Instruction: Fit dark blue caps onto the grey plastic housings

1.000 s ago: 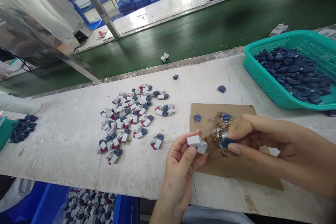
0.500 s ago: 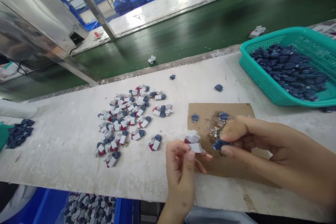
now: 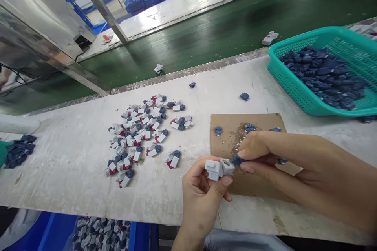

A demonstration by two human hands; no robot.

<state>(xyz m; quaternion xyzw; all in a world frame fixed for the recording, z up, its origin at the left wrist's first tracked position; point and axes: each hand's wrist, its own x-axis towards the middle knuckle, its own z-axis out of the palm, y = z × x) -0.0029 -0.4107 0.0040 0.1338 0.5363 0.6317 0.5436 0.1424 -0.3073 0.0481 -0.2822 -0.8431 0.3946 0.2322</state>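
My left hand [image 3: 203,196] is closed round a small grey plastic block [image 3: 218,168], held just above the table's near edge. My right hand [image 3: 294,168] pinches a small dark blue piece [image 3: 236,159] between thumb and forefinger, and the piece touches the right side of the grey block. Both hands hover over the left part of a brown cardboard sheet [image 3: 259,188] smeared with a shiny wet patch [image 3: 239,138]. A few loose blue pieces [image 3: 218,130] lie on the cardboard.
A heap of joined grey, red and blue parts [image 3: 144,133] lies left of the cardboard. A teal basket [image 3: 294,82] of blue pieces stands at the right. More blue pieces [image 3: 19,150] sit far left. A green conveyor belt [image 3: 206,35] runs behind the table, and a blue bin [image 3: 100,235] of parts is below.
The right hand carried the blue piece leftward from the wet patch to the grey block. The left hand turned the block and raised it to meet the piece.
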